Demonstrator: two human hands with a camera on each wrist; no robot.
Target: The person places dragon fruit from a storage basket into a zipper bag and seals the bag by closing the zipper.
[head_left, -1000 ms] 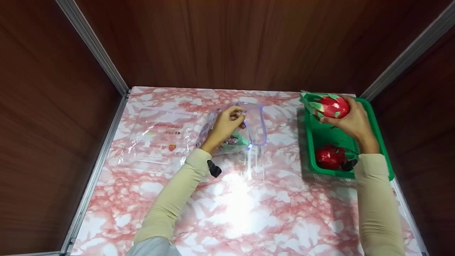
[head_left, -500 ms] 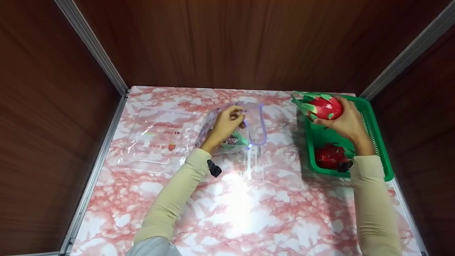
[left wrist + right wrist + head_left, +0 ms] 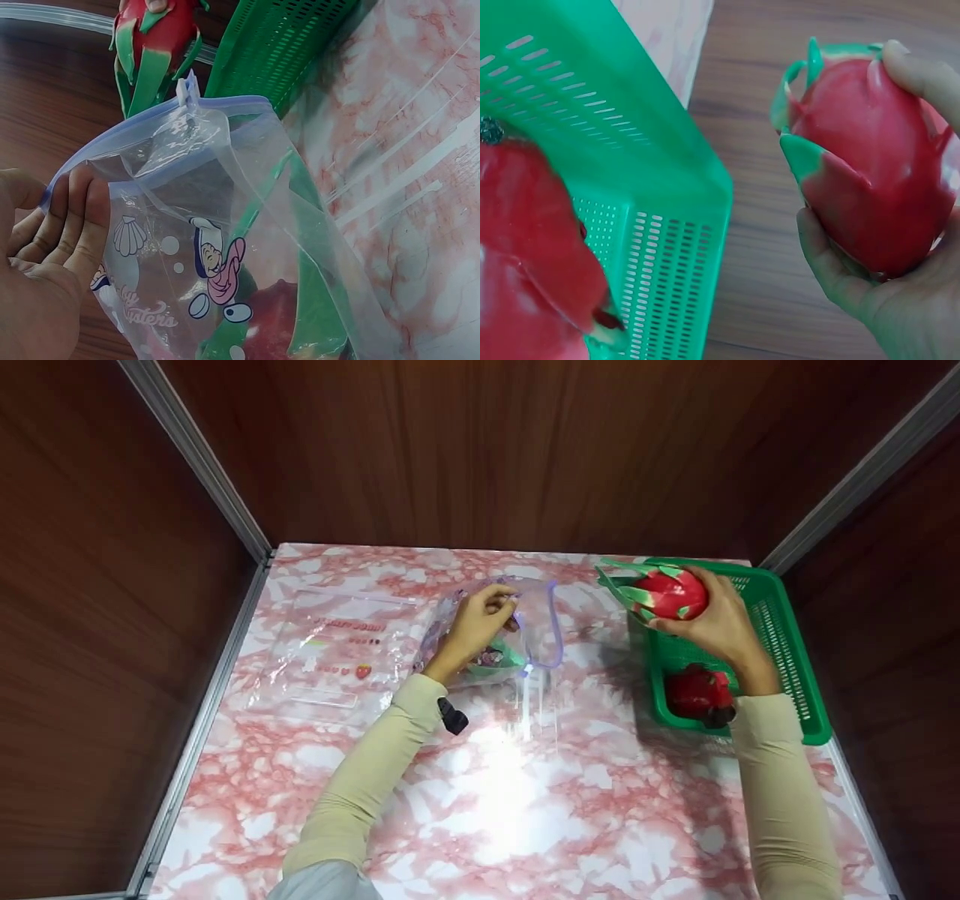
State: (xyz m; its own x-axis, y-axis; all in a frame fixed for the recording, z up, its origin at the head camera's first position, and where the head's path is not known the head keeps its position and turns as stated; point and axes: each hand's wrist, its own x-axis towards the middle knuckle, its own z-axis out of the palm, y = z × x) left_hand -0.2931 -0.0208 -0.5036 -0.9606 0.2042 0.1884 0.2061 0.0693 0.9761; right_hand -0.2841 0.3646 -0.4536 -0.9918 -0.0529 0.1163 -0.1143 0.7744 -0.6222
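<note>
My left hand (image 3: 480,619) pinches the rim of a clear zip bag (image 3: 172,262) with a purple edge and printed cartoon figures, holding its mouth apart. Inside the bag lies a red dragon fruit (image 3: 274,319) with green leaf tips. My right hand (image 3: 724,622) grips another dragon fruit (image 3: 670,594) round its side, thumb and fingers spread about it, its green leaves pointing left. That fruit is up over the left rim of the green basket (image 3: 814,690). A further dragon fruit (image 3: 697,694) lies in the basket's near left corner, partly covered by my right wrist's camera in the head view.
A second clear bag (image 3: 330,660) with red print and a strawberry lies flat to the left. The table (image 3: 600,810) has a pink and white marbled top. Dark wood panels (image 3: 480,450) with metal corner rails stand at the back and both sides.
My right hand has carried the dragon fruit leftward from over the basket to its left rim. The left hand and the bag have stayed in place.
</note>
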